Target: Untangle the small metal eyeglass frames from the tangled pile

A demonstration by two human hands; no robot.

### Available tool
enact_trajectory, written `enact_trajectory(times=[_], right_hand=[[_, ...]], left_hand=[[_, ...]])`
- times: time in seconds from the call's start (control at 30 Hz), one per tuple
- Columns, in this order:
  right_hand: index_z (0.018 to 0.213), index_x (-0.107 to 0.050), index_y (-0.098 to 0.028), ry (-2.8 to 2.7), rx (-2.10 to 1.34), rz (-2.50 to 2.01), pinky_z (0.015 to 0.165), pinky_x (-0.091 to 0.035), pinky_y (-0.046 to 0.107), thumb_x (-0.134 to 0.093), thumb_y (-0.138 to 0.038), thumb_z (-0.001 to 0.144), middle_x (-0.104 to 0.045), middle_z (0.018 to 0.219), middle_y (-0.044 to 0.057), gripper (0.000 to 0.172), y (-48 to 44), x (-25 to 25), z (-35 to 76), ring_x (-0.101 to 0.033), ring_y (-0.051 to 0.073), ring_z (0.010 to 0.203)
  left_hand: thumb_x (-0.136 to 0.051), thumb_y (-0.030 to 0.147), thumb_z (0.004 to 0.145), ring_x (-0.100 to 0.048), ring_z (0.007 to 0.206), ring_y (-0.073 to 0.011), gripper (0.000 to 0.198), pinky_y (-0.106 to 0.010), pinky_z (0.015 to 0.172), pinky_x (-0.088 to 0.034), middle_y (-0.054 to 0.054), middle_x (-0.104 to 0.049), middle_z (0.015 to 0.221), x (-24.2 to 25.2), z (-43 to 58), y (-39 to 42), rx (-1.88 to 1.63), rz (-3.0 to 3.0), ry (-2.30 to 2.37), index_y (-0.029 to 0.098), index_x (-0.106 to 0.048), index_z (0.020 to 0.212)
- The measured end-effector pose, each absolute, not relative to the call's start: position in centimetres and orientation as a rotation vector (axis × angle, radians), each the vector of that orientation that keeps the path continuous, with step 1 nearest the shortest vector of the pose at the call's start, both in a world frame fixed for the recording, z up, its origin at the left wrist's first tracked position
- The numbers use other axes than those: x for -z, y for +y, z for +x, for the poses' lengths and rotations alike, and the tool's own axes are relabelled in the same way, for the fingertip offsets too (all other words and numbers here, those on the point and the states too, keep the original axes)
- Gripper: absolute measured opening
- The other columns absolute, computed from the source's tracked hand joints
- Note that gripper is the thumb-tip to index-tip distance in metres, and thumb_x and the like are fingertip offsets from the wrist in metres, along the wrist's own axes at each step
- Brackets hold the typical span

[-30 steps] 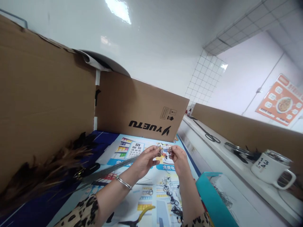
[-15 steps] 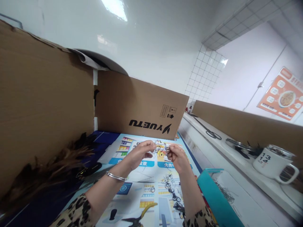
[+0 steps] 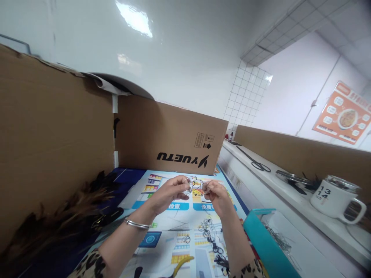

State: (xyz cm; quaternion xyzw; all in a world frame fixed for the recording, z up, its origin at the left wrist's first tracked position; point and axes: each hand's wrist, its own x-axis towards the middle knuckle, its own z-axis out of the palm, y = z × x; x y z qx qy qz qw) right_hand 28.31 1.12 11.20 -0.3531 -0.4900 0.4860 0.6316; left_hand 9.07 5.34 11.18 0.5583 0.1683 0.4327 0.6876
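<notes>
My left hand is raised over the printed mat, with thumb and index finger pinched on a thin wire piece. Facing it, my right hand is closed, its fingertips on a small shiny piece too small to name. A few centimetres separate the hands. Behind the fingertips lie thin wires; whether any join the two held pieces I cannot tell. Below my right hand, a row of small dark and silvery wire loops runs along the mat.
A yellow pliers handle shows at the bottom edge. At right stands a teal box with thin wires in it. Cardboard panels enclose the back and left, with brown feathers beside them. A white mug and scissors rest on the ledge.
The camera view has tilted slightly upward, so the pliers slip mostly out of view. Both hands stay close together, and the fingers of each have shifted a little.
</notes>
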Motion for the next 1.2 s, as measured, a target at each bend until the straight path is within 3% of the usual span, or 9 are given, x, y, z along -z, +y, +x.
enact_trajectory(times=[0.27, 0.4, 0.53, 0.9, 1.2], right_hand=[[0.061, -0.056, -0.017, -1.188, -1.031, -0.816, 0.049, -0.036, 0.022, -0.061, -0.031, 0.071, -0.057, 0.070, 0.003, 0.018, 0.2, -11.8, 27.7, -0.046, 0.012, 0.059], [0.077, -0.056, -0.018, -1.208, -1.050, -0.805, 0.045, -0.038, 0.020, -0.060, -0.034, 0.073, -0.058, 0.074, 0.003, 0.017, -0.2, -11.9, 27.7, -0.052, 0.012, 0.061], [0.094, -0.052, -0.021, -1.289, -1.050, -0.802, 0.039, -0.037, 0.018, -0.068, -0.030, 0.065, -0.058, 0.079, 0.002, 0.033, 0.1, -11.5, 27.8, -0.057, 0.012, 0.055], [0.085, -0.059, -0.019, -1.283, -0.984, -0.854, 0.037, -0.038, 0.018, -0.067, -0.022, 0.066, -0.055, 0.066, -0.002, 0.021, 0.1, -11.6, 27.5, -0.057, 0.011, 0.050], [0.076, -0.064, -0.017, -1.276, -0.984, -0.838, 0.042, -0.041, 0.021, -0.067, -0.021, 0.065, -0.059, 0.064, 0.000, 0.012, 0.8, -11.2, 28.1, -0.053, 0.011, 0.053]], left_hand=[[-0.068, 0.026, 0.067, -0.052, 0.080, -0.0150, 0.018, -0.025, 0.063, -0.046, -0.006, -0.051, 0.105, -10.8, 9.0, 6.0, -1.019, 1.252, 0.399, 0.016, -0.053, 0.067], [-0.067, 0.024, 0.068, -0.051, 0.076, -0.0130, 0.016, -0.025, 0.065, -0.046, -0.004, -0.051, 0.100, -10.9, 9.0, 5.7, -1.012, 1.263, 0.379, 0.016, -0.053, 0.068], [-0.065, 0.023, 0.069, -0.051, 0.069, -0.0110, 0.014, -0.027, 0.066, -0.046, -0.004, -0.051, 0.101, -11.1, 8.9, 5.4, -1.008, 1.283, 0.354, 0.016, -0.053, 0.068], [-0.063, 0.017, 0.068, -0.052, 0.069, -0.0117, 0.010, -0.028, 0.065, -0.045, -0.003, -0.051, 0.098, -11.0, 9.1, 5.3, -1.038, 1.302, 0.371, 0.015, -0.053, 0.067], [-0.063, 0.013, 0.068, -0.052, 0.089, -0.0184, 0.009, -0.029, 0.071, -0.046, -0.006, -0.050, 0.103, -11.1, 8.9, 5.5, -1.051, 1.333, 0.343, 0.016, -0.054, 0.068]])
